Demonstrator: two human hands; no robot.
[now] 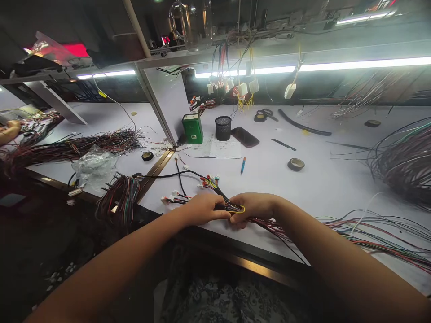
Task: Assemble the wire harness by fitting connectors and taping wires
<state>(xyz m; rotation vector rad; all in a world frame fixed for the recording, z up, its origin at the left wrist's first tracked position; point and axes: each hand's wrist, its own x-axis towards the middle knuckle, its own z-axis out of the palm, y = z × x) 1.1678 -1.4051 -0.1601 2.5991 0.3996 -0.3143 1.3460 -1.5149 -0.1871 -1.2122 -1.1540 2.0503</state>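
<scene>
Near the table's front edge, my left hand and my right hand are close together, both closed around a wire harness. A yellow wire loops out of the bundle between my fingers. Beyond my left hand, black-sleeved branches end in small connectors, coloured red, yellow and white. More white connectors lie left of that hand. Loose red and dark wires run from under my right hand toward the right. My palms hide the gripped part of the bundle.
A roll of black tape, a blue pen, tweezers, a phone, a mesh cup and a green box lie beyond my hands. A coiled wire bundle hangs over the left edge. At far left shows another person's hand.
</scene>
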